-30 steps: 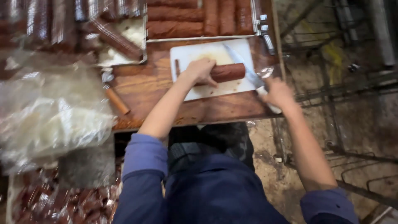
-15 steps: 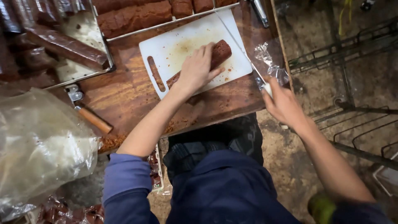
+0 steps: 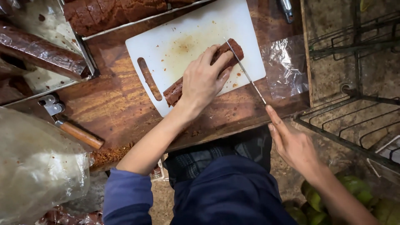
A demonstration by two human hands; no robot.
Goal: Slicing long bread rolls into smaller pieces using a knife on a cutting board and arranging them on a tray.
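Note:
A brown log-shaped loaf (image 3: 177, 88) lies across a white cutting board (image 3: 179, 37) on a wooden table (image 3: 112, 108). My left hand (image 3: 204, 79) presses down on the loaf's middle, fingers flat over it. My right hand (image 3: 291, 143) grips the handle of a long thin knife (image 3: 243, 71), index finger stretched along it. The blade rests on the loaf's far right end, just beyond my left fingertips.
A metal tray (image 3: 85, 52) at the upper left holds several wrapped brown logs (image 3: 41, 50), and sliced brown pieces (image 3: 112, 12) sit at the top. A wooden-handled tool (image 3: 77, 133) lies left. Clear plastic wrap (image 3: 285, 64) is at the table's right edge, wire racks (image 3: 354, 112) beyond, a plastic bag (image 3: 37, 162) lower left.
The camera view has moved closer and tilted. My right hand has brought the knife blade onto the loaf's right end; my left hand stays pressed on the loaf.

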